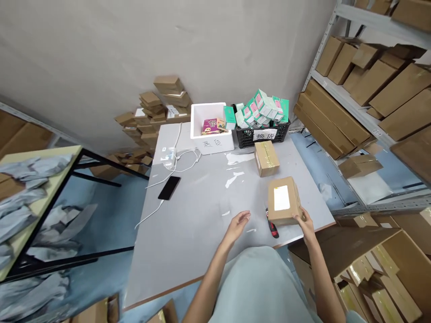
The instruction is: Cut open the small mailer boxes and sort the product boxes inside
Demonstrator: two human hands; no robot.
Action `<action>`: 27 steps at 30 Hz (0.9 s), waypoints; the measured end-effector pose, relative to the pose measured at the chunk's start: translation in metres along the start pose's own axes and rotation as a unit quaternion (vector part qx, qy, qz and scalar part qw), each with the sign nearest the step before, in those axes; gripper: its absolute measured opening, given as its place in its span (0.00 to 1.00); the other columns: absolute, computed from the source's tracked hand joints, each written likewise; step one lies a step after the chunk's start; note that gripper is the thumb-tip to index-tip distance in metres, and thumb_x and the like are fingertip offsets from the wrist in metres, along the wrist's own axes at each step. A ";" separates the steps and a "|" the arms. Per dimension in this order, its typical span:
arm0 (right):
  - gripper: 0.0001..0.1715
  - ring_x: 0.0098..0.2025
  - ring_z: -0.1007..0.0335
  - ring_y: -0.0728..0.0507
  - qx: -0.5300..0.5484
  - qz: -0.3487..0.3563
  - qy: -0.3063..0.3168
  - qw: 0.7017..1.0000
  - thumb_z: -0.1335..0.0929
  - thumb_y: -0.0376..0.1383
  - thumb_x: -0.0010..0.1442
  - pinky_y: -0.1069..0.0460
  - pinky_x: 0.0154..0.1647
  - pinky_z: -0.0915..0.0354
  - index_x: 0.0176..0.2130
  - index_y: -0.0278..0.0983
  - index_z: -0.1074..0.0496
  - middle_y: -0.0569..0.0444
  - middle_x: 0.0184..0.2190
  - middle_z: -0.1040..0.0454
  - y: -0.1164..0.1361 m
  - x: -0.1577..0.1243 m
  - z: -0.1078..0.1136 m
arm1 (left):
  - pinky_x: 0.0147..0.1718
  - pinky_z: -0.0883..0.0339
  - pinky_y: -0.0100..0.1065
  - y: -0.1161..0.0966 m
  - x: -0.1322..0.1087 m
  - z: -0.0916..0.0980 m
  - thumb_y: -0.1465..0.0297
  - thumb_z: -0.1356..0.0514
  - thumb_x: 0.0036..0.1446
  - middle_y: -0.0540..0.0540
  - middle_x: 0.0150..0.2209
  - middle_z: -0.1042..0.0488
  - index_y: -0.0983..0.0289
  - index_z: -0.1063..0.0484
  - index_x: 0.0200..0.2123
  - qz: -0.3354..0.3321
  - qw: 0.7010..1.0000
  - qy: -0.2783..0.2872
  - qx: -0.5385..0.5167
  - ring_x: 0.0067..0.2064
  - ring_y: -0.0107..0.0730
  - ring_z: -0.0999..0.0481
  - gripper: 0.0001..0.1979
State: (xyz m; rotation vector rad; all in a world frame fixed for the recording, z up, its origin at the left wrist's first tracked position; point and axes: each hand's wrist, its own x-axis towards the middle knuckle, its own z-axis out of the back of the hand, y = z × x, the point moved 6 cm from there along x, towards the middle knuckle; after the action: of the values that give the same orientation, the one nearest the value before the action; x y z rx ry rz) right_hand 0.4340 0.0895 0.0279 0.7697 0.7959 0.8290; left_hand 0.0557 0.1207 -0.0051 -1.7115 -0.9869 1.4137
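My right hand (305, 220) grips the near corner of a small cardboard box (284, 202) with a white label on top, which rests on the grey table (195, 215) near its right front edge. My left hand (238, 223) hovers open just above the table to the left of the box, fingers stretched toward it and holding nothing. A red and black utility knife (272, 226) lies on the table between the two hands, partly under the box. A second taped cardboard box (266, 158) sits further back.
At the table's back stand a white foam box (210, 128) and a black crate (261, 132) heaped with green cartons. A black phone (169, 187) and white charger cables lie at the left. Shelves of cartons fill the right side; open cartons sit on the floor.
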 end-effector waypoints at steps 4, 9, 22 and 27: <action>0.53 0.77 0.33 0.26 -0.045 0.049 0.087 0.994 0.22 0.57 0.53 0.34 0.79 0.36 0.70 0.37 0.25 0.36 0.73 0.28 0.034 -0.034 -0.052 | 0.73 0.31 0.58 0.007 -0.012 0.072 0.48 0.26 0.53 0.67 0.59 0.14 0.61 0.16 0.52 -0.008 0.995 -0.093 -0.016 0.65 0.58 0.16 0.30; 0.61 0.86 0.54 0.23 -0.268 0.229 0.281 0.893 0.16 0.48 0.49 0.29 0.84 0.48 0.76 0.42 0.28 0.37 0.84 0.48 0.087 -0.083 -0.153 | 0.73 0.31 0.53 0.013 -0.035 0.152 0.56 0.30 0.64 0.67 0.72 0.24 0.61 0.21 0.62 -0.006 0.968 -0.249 0.003 0.71 0.54 0.23 0.26; 0.55 0.88 0.61 0.25 -0.339 0.279 0.347 0.829 0.23 0.42 0.68 0.28 0.83 0.45 0.84 0.43 0.43 0.40 0.88 0.62 0.043 -0.084 -0.167 | 0.65 0.22 0.53 0.093 -0.082 0.153 0.61 0.30 0.62 0.66 0.68 0.21 0.62 0.22 0.63 0.032 0.988 -0.152 0.010 0.62 0.52 0.17 0.28; 0.79 0.81 0.41 0.20 -0.209 0.095 0.319 0.920 0.16 0.58 0.52 0.25 0.77 0.35 0.85 0.38 0.50 0.28 0.81 0.42 -0.019 -0.080 -0.169 | 0.72 0.29 0.54 0.115 -0.076 0.143 0.62 0.19 0.45 0.67 0.80 0.36 0.59 0.34 0.77 0.021 0.997 -0.066 -0.017 0.76 0.61 0.30 0.56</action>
State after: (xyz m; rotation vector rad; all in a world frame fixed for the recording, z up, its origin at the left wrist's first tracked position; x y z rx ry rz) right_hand 0.2641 0.0580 -0.0457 0.1796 1.0758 1.4081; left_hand -0.0803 0.0065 -0.0944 -1.6898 -1.0578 1.5628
